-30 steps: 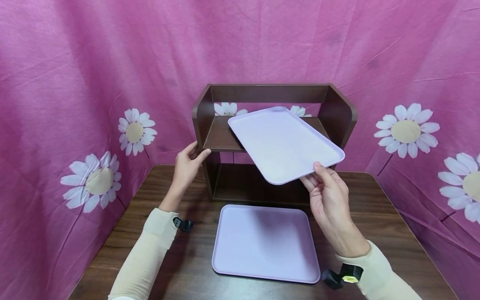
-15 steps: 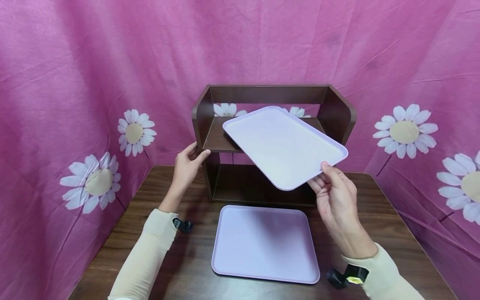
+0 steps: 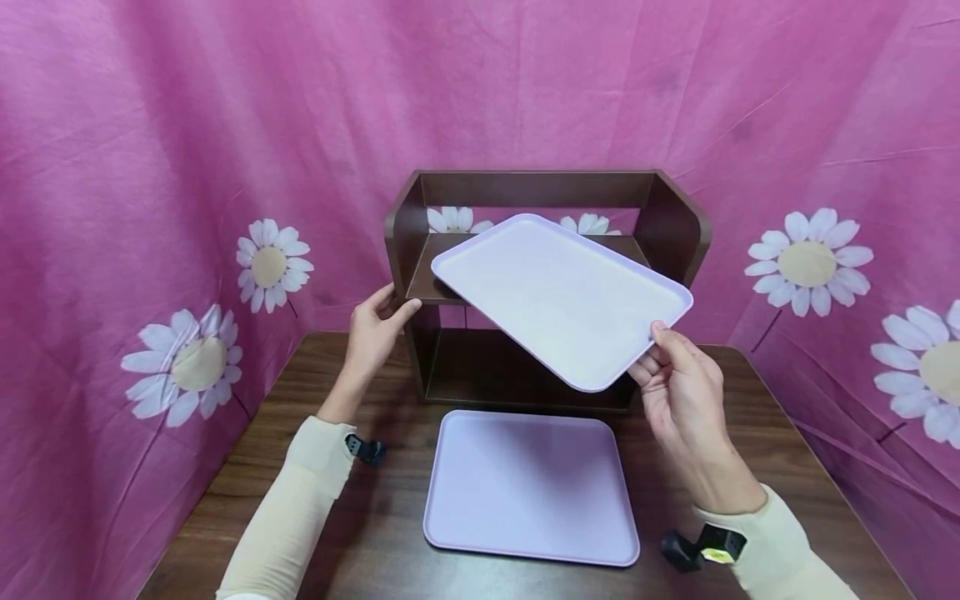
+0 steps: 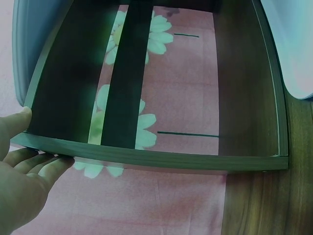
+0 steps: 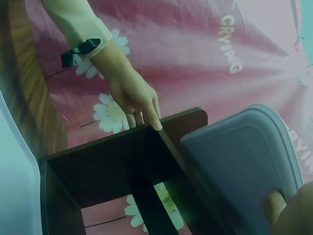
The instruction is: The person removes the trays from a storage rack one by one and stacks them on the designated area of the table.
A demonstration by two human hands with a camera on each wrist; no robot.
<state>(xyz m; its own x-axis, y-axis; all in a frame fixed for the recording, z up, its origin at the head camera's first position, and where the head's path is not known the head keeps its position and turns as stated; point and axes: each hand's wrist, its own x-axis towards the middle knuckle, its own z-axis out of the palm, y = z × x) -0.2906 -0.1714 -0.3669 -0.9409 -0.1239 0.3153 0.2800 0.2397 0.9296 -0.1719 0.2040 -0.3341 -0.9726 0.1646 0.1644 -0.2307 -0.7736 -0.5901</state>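
A tray point(image 3: 562, 300) is pinched by the right hand point(image 3: 682, 392), extended leftward from that grip. Farther left, a shelf point(image 3: 405, 229) is pinched by the left hand point(image 3: 375, 332). Below the right grip, a second tray point(image 3: 531, 490) is supported by the table point(image 3: 772, 417).

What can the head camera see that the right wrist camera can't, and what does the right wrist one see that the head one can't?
Only the head view shows the top of the held tray, the whole lower tray and the right sleeve.

Only the right wrist view shows the held tray's underside and the letters CRYING on the curtain.

Both show the left hand gripping the brown shelf, some of the right hand, and daisies.
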